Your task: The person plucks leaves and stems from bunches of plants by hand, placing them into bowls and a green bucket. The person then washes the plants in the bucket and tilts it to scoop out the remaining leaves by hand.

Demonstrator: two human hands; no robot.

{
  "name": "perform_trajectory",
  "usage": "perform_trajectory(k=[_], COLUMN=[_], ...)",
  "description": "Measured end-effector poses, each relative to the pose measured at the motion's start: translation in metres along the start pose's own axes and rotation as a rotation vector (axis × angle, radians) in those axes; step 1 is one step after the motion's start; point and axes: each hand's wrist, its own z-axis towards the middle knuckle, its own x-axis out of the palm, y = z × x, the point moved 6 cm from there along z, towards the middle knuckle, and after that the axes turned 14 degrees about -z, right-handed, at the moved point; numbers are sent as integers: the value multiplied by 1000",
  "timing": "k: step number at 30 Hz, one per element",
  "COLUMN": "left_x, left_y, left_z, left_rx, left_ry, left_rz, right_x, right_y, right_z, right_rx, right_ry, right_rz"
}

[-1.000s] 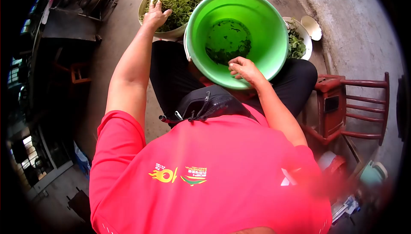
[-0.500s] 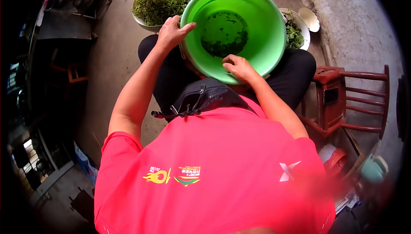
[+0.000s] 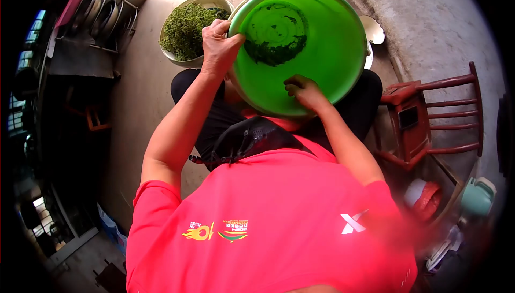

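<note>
A large green basin [image 3: 335,41] is tilted towards me between my knees. Wet-looking dark green leaf bits [image 3: 279,52] lie in a ring on its bottom. My left hand [image 3: 219,49] is closed round the basin's left rim, with the thumb over the edge. Inside the basin, near its lower wall, my right hand [image 3: 306,93] has curled fingers; what they hold, if anything, is hidden.
Beyond my left hand stands a bowl [image 3: 167,56] heaped with green sprigs [image 3: 188,30]. A pale dish [image 3: 374,30] lies right of the basin. A red-brown wooden chair [image 3: 410,119] is at my right, and a rack of pans [image 3: 102,17] at far left.
The basin has tipped further towards me, and its rim now covers most of the leafy bowl on the right. My left hand still grips the rim; my right hand has moved slightly down and right.
</note>
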Motion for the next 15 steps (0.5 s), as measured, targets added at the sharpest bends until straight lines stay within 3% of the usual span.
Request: perform_trajectory(k=[4, 6, 8, 10, 12, 13, 15], left_x=[0, -2, -6, -11, -14, -15, -17], left_y=[-41, -52, -65, -73, -79, -80, -81], left_z=[27, 31, 32, 32, 31, 31, 29], left_rx=[99, 148, 153, 131, 151, 158, 237], left_ry=[-5, -47, -58, -73, -74, -71, -103], left_rz=[44, 35, 6, 26, -9, -35, -2], right_x=[-36, -55, -61, -56, -59, -59, -50], right_y=[44, 93, 122, 122, 116, 104, 74], right_z=[-11, -47, -88, -124, -153, -166, -184], right_rx=[-172, -226, -247, -216, -445, -332, -334], right_ry=[-236, -137, 165, 360, 205, 232, 225], right_rz=[22, 282, 284, 163, -335, -446, -465])
